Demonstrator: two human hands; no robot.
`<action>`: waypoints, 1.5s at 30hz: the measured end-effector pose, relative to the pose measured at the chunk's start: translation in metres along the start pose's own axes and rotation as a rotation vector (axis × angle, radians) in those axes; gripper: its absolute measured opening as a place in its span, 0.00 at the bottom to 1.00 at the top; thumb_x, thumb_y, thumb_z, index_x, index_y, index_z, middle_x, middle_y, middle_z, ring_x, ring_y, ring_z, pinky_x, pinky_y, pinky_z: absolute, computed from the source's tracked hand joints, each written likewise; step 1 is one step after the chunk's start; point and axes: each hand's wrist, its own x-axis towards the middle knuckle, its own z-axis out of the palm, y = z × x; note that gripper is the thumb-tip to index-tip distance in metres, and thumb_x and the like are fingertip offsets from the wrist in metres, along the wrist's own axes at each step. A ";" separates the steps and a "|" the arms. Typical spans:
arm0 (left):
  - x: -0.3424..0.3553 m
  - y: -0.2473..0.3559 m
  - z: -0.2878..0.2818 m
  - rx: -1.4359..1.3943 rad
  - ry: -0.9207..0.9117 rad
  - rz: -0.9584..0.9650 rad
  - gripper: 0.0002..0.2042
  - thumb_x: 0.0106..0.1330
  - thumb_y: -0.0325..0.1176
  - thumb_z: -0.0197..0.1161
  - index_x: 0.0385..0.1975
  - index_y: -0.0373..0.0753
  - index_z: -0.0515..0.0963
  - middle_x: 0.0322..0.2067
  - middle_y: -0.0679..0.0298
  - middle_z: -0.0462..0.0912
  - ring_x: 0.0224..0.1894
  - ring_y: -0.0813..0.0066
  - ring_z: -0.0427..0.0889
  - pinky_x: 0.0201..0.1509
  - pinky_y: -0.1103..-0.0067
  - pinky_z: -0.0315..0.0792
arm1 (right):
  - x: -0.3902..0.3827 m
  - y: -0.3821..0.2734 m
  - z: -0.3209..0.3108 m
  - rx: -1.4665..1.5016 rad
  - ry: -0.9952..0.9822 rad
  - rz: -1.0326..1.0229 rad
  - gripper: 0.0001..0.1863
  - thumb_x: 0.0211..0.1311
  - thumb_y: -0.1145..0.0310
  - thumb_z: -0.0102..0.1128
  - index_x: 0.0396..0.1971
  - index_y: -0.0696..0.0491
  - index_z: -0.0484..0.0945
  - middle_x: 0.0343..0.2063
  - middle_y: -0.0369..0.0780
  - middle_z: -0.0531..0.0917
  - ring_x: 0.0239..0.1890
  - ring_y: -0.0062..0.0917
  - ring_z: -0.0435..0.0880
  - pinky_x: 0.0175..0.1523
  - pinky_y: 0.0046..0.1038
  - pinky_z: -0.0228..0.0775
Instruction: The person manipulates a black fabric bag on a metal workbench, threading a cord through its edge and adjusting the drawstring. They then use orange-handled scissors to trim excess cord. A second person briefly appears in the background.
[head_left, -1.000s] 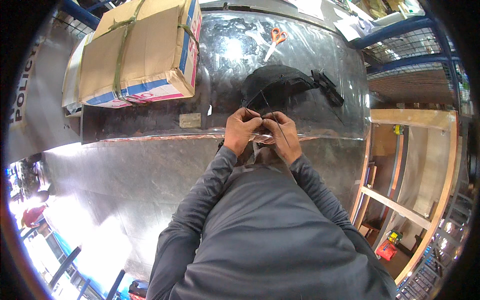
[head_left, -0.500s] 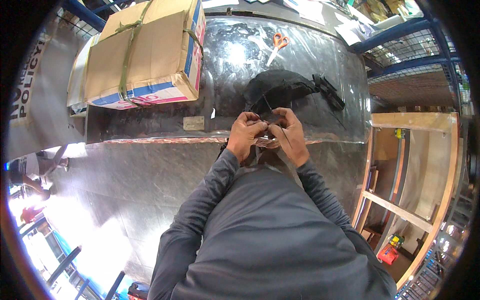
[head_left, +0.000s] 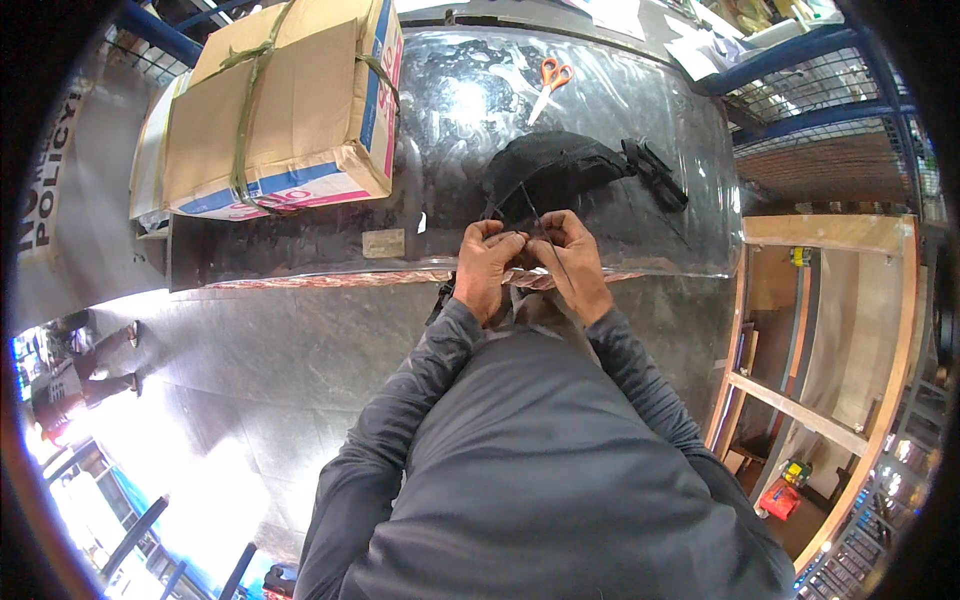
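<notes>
My left hand [head_left: 482, 268] and my right hand [head_left: 574, 266] meet at the near edge of the table, fingertips pinched close together. Between them runs a thin black cord [head_left: 531, 203]; one stretch crosses my right fingers. What exactly the left fingertips pinch is too small to make out. Just beyond lies a black fabric item [head_left: 555, 165], curved like a cap or small bag. A black strap-like piece [head_left: 657, 175] is at its right end. Farther back, orange-handled scissors [head_left: 549, 88] rest on the plastic-covered table [head_left: 640, 95].
A large cardboard box [head_left: 290, 110] tied with green strap stands on the table's left. A small tan label [head_left: 384, 243] lies near the front edge. Right of the table is a wooden frame [head_left: 800, 408]; blue mesh racking [head_left: 800, 85] rises behind. Another person [head_left: 70, 385] is at far left.
Both hands stay close together, fingertips shifting slightly, and the cord stands out longer above the right fingers. The other person at far left has changed position. The view has shifted slightly.
</notes>
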 end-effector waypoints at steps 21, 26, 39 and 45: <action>0.016 -0.040 -0.026 -0.320 -0.189 -0.073 0.09 0.72 0.28 0.65 0.48 0.34 0.79 0.42 0.63 0.84 0.44 0.72 0.85 0.51 0.74 0.81 | 0.001 -0.007 0.005 0.112 -0.029 0.180 0.12 0.65 0.74 0.63 0.45 0.63 0.77 0.34 0.39 0.85 0.33 0.18 0.83 0.40 0.23 0.78; 0.019 -0.044 -0.029 -0.340 -0.228 -0.119 0.08 0.74 0.32 0.65 0.48 0.37 0.80 0.43 0.64 0.84 0.46 0.72 0.84 0.52 0.73 0.80 | -0.005 -0.010 0.006 0.052 -0.055 0.199 0.08 0.66 0.73 0.61 0.37 0.63 0.80 0.29 0.37 0.85 0.31 0.18 0.82 0.38 0.23 0.76; 0.021 -0.038 -0.032 -0.374 -0.345 -0.192 0.09 0.79 0.35 0.58 0.51 0.39 0.77 0.50 0.60 0.84 0.53 0.67 0.82 0.58 0.67 0.77 | -0.021 -0.032 0.009 -0.036 -0.072 0.053 0.10 0.69 0.68 0.60 0.37 0.61 0.81 0.30 0.35 0.84 0.34 0.15 0.79 0.38 0.22 0.71; 0.030 -0.048 -0.037 -0.481 -0.339 -0.216 0.10 0.79 0.34 0.56 0.52 0.36 0.77 0.52 0.58 0.82 0.54 0.64 0.82 0.61 0.65 0.77 | -0.008 -0.009 -0.002 0.030 -0.233 0.121 0.08 0.68 0.68 0.60 0.33 0.57 0.79 0.27 0.30 0.78 0.30 0.12 0.73 0.35 0.21 0.66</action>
